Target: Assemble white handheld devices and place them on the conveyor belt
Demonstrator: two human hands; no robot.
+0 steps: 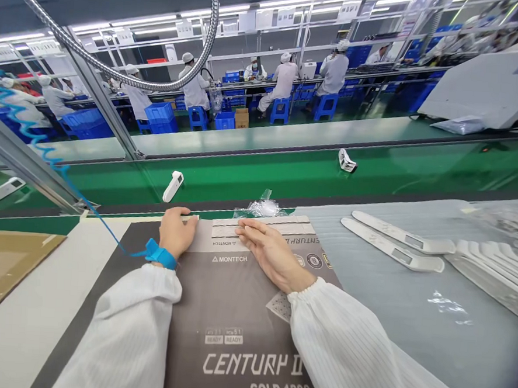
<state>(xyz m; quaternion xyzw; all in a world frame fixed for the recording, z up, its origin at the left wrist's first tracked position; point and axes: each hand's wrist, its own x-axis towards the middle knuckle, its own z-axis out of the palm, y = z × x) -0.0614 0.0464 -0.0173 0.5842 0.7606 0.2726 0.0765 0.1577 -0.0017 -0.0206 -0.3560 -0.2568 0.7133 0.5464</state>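
A grey printed board [234, 309] lies flat at the near edge of the bench [24, 302], reaching from the person's sleeves up to the bench's far edge, with "MONTECH" and "CENTURY II GOLD 1200" legible on it. Along the board's far edge sit pale strips [261, 226], side by side and running left to right. The left hand [176, 233] rests at the board's far left corner, fingers curled down together onto the left end of the strips — whether it pinches anything cannot be told. A blue wrist strap [161, 254] circles that wrist, and a blue coiled cord [34, 136] runs from it up and to the left. The right hand [270, 253] lies flat and open on the board just right of the left hand, fingers straight and close together, fingertips touching the strips near their middle; it grips nothing. Just beyond the strips, at the bench's far edge, lies a crumpled clear bag [262, 207]. To the right of the board, on a grey mat [409, 320], two long white covers [396, 243] lie near each other, with a fanned stack of more white parts [495, 267] toward the right edge. Beyond the bench runs a green belt [286, 175] carrying a white handset [173, 186] on the left and a small white part [347, 161] further right. People in white coats sit at benches well behind — a flexible metal hose [160, 85] arcs overhead.
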